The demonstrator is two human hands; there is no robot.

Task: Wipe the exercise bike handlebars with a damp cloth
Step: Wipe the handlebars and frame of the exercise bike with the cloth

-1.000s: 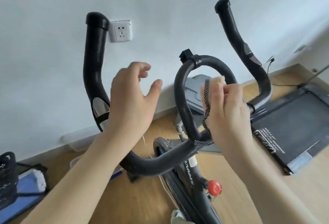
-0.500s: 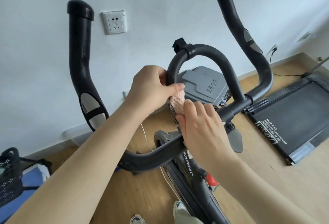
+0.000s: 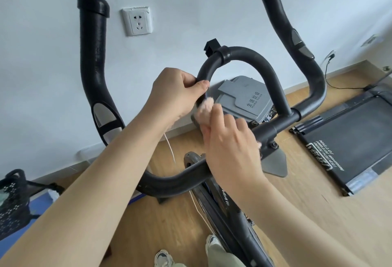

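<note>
Cloth bunched under right hand fingers — left hand gripping handlebars.

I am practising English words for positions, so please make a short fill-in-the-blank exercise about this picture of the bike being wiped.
1. The left hand grips the ____ side of the centre loop bar.
2. The cloth that shows between the two hands is ____ in colour.
3. The socket is mounted on the ____.
4. The treadmill lies on the floor to the ____ of the bike.

Missing words: left; pink; wall; right
</note>
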